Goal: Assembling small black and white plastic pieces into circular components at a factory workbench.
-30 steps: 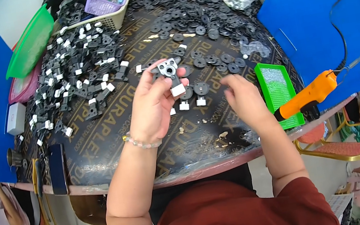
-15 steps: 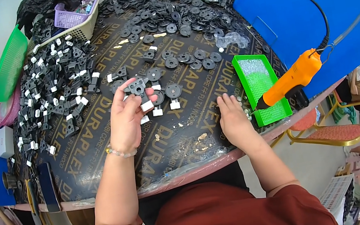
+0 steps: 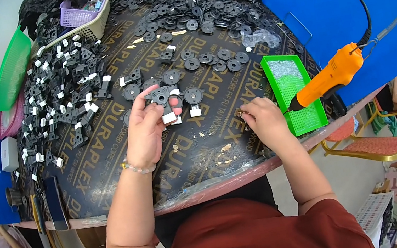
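My left hand (image 3: 142, 131), a beaded bracelet on its wrist, holds up a black plastic bracket (image 3: 161, 96) with a hole in its middle and a white end. Under and just beyond it lie several black wheel pieces, one of them a round wheel (image 3: 193, 95) with a white tab. To the right, the fingers of my right hand (image 3: 265, 118) pinch a small metallic piece (image 3: 239, 113), too small to name, just above the table. Beside that hand is a green tray (image 3: 321, 121) of small shiny parts, and an orange electric screwdriver (image 3: 331, 76) reaches across it.
Black brackets with white ends (image 3: 66, 94) are heaped at the left. Black discs (image 3: 189, 9) are piled at the back. A purple basket (image 3: 76, 19), a green basket (image 3: 11, 72) and a phone (image 3: 55, 202) stand around the left edge. A blue panel (image 3: 325, 0) rises at right.
My right hand has gone from lying with fingers stretched on the table to pinching a small piece. My left hand still holds the bracket. The whole view has shifted slightly.
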